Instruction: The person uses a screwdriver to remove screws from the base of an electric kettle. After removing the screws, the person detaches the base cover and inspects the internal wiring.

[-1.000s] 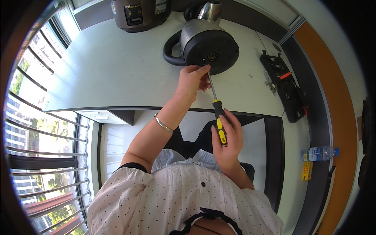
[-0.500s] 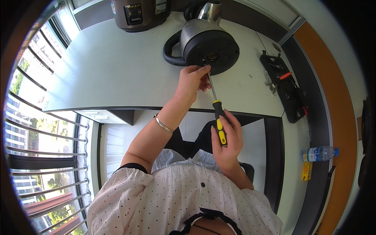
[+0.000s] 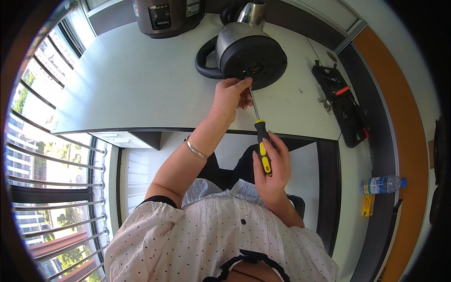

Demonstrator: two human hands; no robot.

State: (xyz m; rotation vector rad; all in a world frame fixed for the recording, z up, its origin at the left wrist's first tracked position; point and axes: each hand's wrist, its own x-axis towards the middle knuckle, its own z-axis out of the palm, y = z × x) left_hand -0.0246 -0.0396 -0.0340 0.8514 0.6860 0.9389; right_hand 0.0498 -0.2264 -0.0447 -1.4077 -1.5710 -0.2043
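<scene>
An electric kettle (image 3: pixel 237 37) with a steel body lies on its side on the white table, its round black base (image 3: pixel 270 58) facing me and its black handle to the left. My right hand (image 3: pixel 275 164) is closed around the black and yellow handle of a screwdriver (image 3: pixel 263 148). The screwdriver's shaft runs up toward the lower part of the kettle's base. My left hand (image 3: pixel 230 98) pinches the shaft near its tip, close to the base's lower edge. Its fingers partly cover the tip, so I cannot tell whether it sits in a screw.
At the back left of the white table (image 3: pixel 127 84) stands a brown cooker (image 3: pixel 169 19). A black tool case (image 3: pixel 340 101) with a red-handled tool lies open on the right. A water bottle (image 3: pixel 383 184) and a small yellow box (image 3: pixel 368 205) lie farther right. Barred windows line the left.
</scene>
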